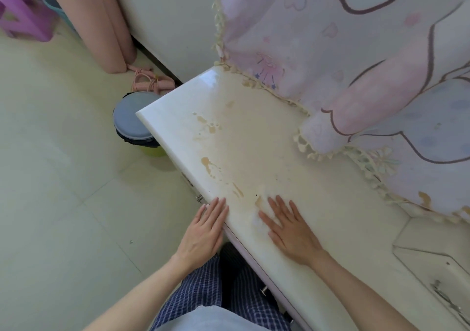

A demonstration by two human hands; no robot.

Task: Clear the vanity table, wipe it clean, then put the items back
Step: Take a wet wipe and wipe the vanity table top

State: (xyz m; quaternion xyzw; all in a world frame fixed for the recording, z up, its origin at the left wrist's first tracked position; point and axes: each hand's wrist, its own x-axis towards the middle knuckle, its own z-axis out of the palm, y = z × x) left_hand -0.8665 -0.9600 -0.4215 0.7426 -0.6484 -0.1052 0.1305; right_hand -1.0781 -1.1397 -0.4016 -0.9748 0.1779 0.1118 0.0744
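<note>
Wiping step: your right hand (288,229) lies flat on the bench (254,139), fingers straight, pressing a white wipe (256,222) near the front edge.

Your left hand (206,231) is also flat with straight fingers, holding nothing, its fingertips at the bench edge. The part of the bench in view carries no loose items, so clearing looks done here and putting things back has not begun. Brown stains (209,164) are scattered across the top ahead of your fingers, so the next move likely calls for pushing the wipe forward over them with firm pressure. The fringed cloth (356,76) drapes onto the back of the bench, so keep the wipe clear of it. The lidded bin (129,122) stands on the floor beside the bench corner, shut, contents hidden.
</note>
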